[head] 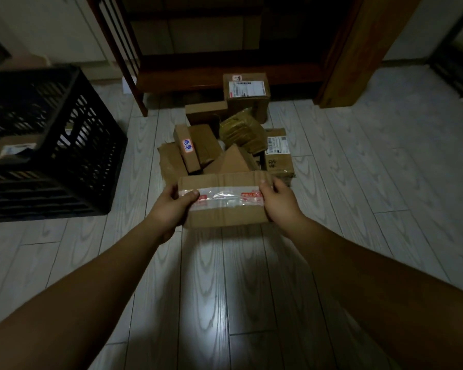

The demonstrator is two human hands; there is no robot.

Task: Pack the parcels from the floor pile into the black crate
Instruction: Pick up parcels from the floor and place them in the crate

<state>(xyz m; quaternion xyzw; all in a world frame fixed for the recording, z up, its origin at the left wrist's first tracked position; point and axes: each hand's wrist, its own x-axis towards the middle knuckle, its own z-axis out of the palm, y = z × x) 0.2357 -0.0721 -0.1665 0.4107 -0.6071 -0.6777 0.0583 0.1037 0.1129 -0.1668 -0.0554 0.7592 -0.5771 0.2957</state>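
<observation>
Both hands, left (175,206) and right (277,201), grip opposite ends of a taped box (225,202) at the pile's (225,145) near edge, steadying it, apparently bound for the crate (72,145) at left.

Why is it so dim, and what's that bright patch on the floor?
Head view: dim room, darker toward the corners; a pale glare patch reflects off the floor; the held taped cardboard box throws a shadow beneath it; the wide lens bows the plank lines.

Flat taped cardboard parcel (225,201) held level before floor pile (233,140), slatted black crate (51,145) at left
</observation>
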